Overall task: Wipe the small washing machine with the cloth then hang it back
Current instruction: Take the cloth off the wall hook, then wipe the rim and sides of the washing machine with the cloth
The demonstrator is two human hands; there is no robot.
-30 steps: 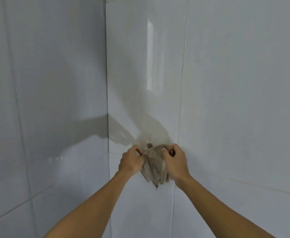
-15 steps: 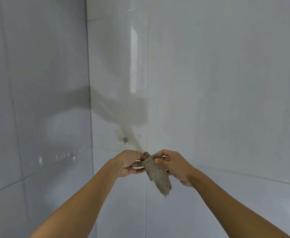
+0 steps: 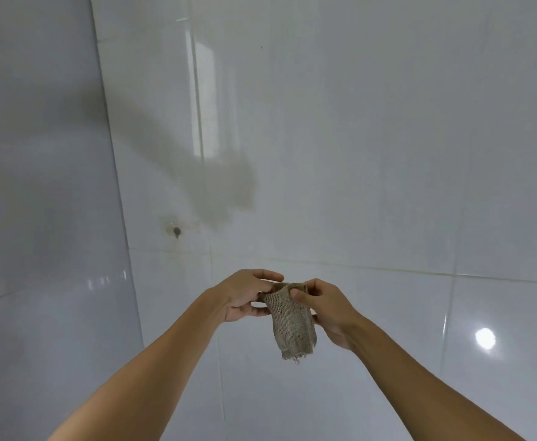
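A small brownish knitted cloth (image 3: 293,326) hangs down in front of the white tiled wall, held by its top edge between both hands. My left hand (image 3: 245,296) pinches the cloth's upper left corner. My right hand (image 3: 327,308) grips its upper right side with thumb over the front. A small dark wall hook (image 3: 176,231) sits on the tile, up and to the left of the hands, with nothing on it. The washing machine is out of view.
White glossy tiled walls (image 3: 388,154) meet in a corner (image 3: 114,173) at the left. Shadows of my arms fall across the tiles above the hook.
The cloth came off the hook and moved down and to the right, away from the wall, with both hands still on it. The view shifted right.
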